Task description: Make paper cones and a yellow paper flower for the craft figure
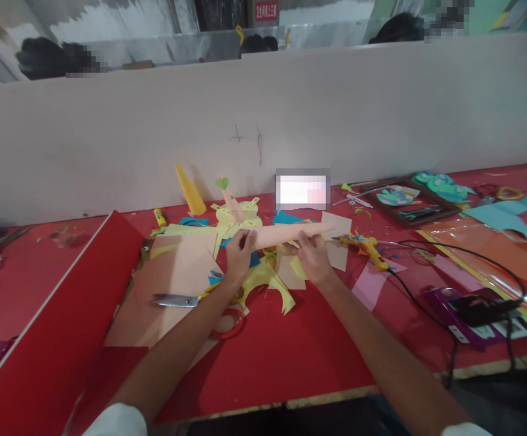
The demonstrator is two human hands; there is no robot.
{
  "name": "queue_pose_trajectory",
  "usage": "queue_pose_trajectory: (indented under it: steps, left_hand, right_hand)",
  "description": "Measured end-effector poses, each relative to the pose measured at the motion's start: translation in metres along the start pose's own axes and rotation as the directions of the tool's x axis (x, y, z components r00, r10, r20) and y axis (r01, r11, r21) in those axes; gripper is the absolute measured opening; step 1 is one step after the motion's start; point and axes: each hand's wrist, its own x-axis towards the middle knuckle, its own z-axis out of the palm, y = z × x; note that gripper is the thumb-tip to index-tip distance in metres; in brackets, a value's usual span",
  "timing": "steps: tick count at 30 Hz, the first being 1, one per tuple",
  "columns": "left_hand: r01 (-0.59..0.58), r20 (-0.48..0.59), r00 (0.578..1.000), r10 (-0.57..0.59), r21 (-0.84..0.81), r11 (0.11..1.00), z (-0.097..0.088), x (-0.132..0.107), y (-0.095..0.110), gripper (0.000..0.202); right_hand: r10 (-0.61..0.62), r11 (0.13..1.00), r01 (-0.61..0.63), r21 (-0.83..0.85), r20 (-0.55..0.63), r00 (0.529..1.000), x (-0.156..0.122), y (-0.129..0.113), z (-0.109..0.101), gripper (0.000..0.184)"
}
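Observation:
My left hand [239, 253] and my right hand [311, 257] both grip a long rolled cone of pale peach paper [290, 233], held level above the red table [290, 357]. The left hand pinches the wide end; the right hand's fingers close on the cone's middle, with the narrow tip pointing right. Under the hands lie yellow paper cut-outs [267, 281] and peach sheets [179, 272]. Scissors [176, 300] with orange handles rest just left of my left forearm. A yellow glue gun [367, 247] lies right of my right hand.
A yellow cone [189, 191] and a small paper figure [231, 203] stand near the white partition [263, 121]. A red board [63, 339] slopes at the left. Black cables and a power strip [476, 312] lie at the right, beside teal paper [499, 215] and a tray [412, 203].

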Motion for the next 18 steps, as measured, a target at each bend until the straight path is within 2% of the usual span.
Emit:
queue_pose_trajectory:
  steps: [3,7,10,13,18]
  left_hand:
    - [0.008,-0.037,0.999,-0.008,-0.003,1.0,0.0,0.001,0.0,0.037]
    - [0.037,-0.037,0.999,-0.039,-0.053,0.998,0.0,0.003,-0.003,0.035]
    - [0.053,-0.013,0.998,-0.054,-0.059,0.997,0.0,0.004,-0.01,0.025]
    - [0.06,-0.041,0.997,-0.063,-0.054,0.997,0.0,0.006,-0.017,0.016]
    - [0.061,-0.099,0.993,-0.066,-0.048,0.997,0.001,0.007,-0.024,0.021]
  right_hand:
    - [0.017,1.0,-0.018,-0.016,-0.065,0.998,0.004,0.001,-0.005,0.044]
    - [-0.01,0.997,0.02,0.079,-0.116,0.993,0.009,-0.005,-0.008,0.045]
    - [-0.018,0.993,0.027,0.115,-0.086,0.996,0.009,-0.01,-0.006,0.042]
    - [-0.021,0.994,0.028,0.105,-0.062,0.998,0.007,-0.009,-0.003,0.038]
    - [-0.035,0.997,0.035,0.072,-0.003,0.999,0.004,-0.007,-0.001,0.035]
